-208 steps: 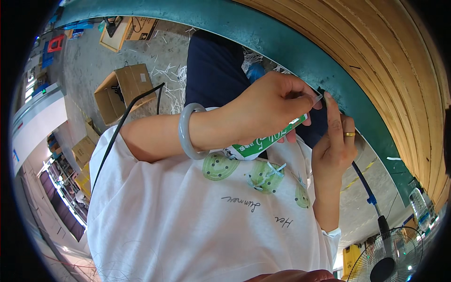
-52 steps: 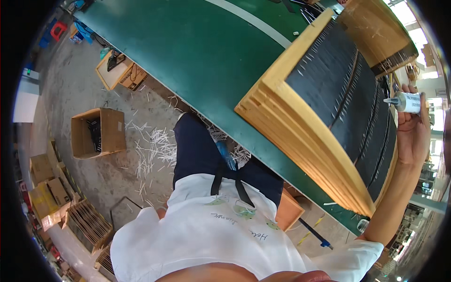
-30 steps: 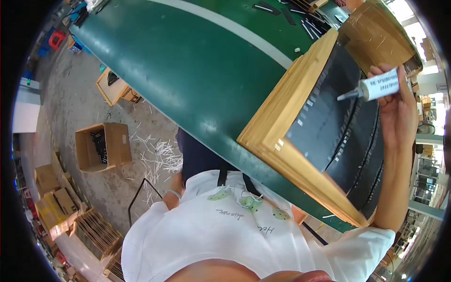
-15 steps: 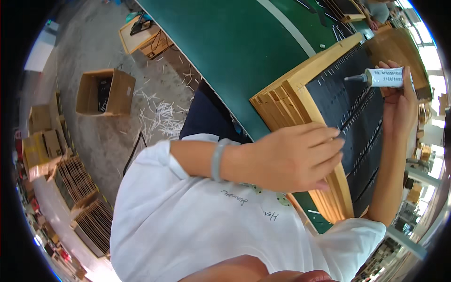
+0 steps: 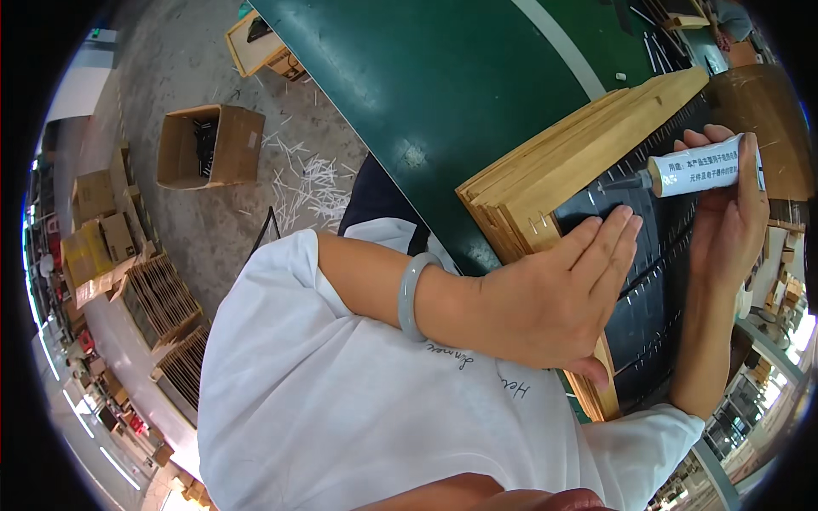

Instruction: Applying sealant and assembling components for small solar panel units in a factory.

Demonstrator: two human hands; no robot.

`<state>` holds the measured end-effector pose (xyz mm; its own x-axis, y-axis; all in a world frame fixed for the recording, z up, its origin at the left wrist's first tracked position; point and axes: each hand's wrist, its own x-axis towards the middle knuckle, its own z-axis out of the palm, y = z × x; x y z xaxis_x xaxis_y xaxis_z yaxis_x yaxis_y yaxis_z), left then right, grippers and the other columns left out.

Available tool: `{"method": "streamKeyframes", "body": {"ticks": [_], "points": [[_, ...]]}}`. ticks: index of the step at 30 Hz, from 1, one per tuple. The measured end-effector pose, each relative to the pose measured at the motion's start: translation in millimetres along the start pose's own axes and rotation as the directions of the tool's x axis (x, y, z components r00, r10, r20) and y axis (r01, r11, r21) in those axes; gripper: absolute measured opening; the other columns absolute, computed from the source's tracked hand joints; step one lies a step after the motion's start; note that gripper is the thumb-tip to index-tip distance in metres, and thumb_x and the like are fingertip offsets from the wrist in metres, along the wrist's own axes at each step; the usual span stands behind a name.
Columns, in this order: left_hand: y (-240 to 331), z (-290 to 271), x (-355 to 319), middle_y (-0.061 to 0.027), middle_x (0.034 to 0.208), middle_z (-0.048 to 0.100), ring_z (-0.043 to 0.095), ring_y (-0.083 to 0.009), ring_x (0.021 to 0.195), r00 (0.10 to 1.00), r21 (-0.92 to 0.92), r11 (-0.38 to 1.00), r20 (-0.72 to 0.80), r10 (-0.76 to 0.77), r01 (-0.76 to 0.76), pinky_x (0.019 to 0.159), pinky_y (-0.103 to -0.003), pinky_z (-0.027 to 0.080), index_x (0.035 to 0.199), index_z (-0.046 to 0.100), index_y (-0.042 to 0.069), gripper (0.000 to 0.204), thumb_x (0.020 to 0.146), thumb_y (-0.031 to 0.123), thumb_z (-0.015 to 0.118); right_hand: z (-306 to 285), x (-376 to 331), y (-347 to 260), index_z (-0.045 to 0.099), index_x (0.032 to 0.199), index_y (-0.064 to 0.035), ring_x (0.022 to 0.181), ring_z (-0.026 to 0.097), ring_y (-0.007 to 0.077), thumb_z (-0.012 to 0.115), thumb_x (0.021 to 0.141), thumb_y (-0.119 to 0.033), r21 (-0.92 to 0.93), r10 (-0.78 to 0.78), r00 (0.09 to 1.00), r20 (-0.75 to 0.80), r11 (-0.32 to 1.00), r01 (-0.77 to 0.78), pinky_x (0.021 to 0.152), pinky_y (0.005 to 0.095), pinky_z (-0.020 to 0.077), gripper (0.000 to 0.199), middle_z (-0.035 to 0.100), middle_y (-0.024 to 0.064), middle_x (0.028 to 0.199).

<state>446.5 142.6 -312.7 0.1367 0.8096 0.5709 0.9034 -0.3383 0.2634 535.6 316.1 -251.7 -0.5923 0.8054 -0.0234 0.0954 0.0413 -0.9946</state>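
Left hand (image 5: 545, 302): fingers extended flat and together, resting on the black slatted panel (image 5: 656, 281) inside the wooden frame (image 5: 554, 170). Right hand (image 5: 724, 221): closed around a white tube (image 5: 703, 170) with a grey nozzle, tip just over the panel. Frame lies on the green table (image 5: 443, 77). Open brown cardboard box (image 5: 209, 145) stands on the floor, well apart.

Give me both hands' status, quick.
Left hand: open, fingers flat on the black slatted panel in the wooden frame, holding nothing.
Right hand: closed around a white glue tube, nozzle toward the panel.
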Motion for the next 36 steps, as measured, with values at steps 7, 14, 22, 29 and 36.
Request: {"method": "streamKeyframes", "body": {"ticks": [7,14,22,29,36], "points": [[-2,5,-2,-0.0344,0.104,0.054,0.048,-0.0472,0.105,0.999,-0.056,0.998,-0.046,0.013,-0.015,0.088,-0.044,0.042,0.094,0.054,-0.022,0.086,0.071,0.06,0.041,-1,-2,7,0.048,0.109,0.0078,0.094,0.059,0.0259,0.04,0.094,-0.029,0.019,0.035,0.999,-0.004,0.999,-0.035,0.084,0.0336,0.0459,0.04,0.058,0.0189,0.102],[0,2,-3,-0.0315,0.108,0.054,0.048,-0.0434,0.109,0.999,-0.057,0.998,-0.035,-0.02,0.018,0.091,-0.043,0.039,0.095,0.056,-0.019,0.08,0.074,0.057,0.041,-2,-2,7,0.048,0.109,0.0083,0.094,0.059,0.027,0.041,0.094,-0.029,0.003,0.048,0.998,-0.05,0.999,-0.048,0.084,0.034,0.0459,0.041,0.058,0.0198,0.1],[2,3,-1,-0.0281,0.11,0.055,0.049,-0.0393,0.111,0.997,-0.034,0.997,-0.032,-0.066,0.065,0.092,-0.041,0.039,0.096,0.058,-0.016,0.074,0.075,0.053,0.042,0,-4,10,0.049,0.108,0.0086,0.093,0.059,0.0266,0.042,0.093,-0.029,0.007,0.07,0.995,-0.078,0.998,-0.07,0.084,0.0336,0.0463,0.041,0.058,0.0202,0.1],[1,1,-2,-0.0279,0.109,0.055,0.05,-0.0389,0.11,0.998,-0.026,0.998,-0.037,-0.054,0.053,0.091,-0.039,0.041,0.094,0.058,-0.016,0.073,0.075,0.053,0.042,10,-3,9,0.053,0.099,0.0088,0.083,0.063,0.0276,0.043,0.093,-0.029,0.004,0.027,0.989,-0.143,1.0,-0.027,0.075,0.0325,0.0512,0.04,0.061,0.0219,0.091],[2,3,-2,-0.0262,0.109,0.056,0.05,-0.0376,0.111,0.997,-0.025,0.997,-0.042,-0.069,0.068,0.093,-0.039,0.039,0.093,0.059,-0.015,0.072,0.081,0.053,0.037,9,-3,9,0.052,0.1,0.0096,0.084,0.063,0.0275,0.042,0.093,-0.029,-0.027,0.018,0.985,-0.172,0.999,-0.024,0.076,0.0322,0.0505,0.04,0.061,0.0226,0.091]]}}
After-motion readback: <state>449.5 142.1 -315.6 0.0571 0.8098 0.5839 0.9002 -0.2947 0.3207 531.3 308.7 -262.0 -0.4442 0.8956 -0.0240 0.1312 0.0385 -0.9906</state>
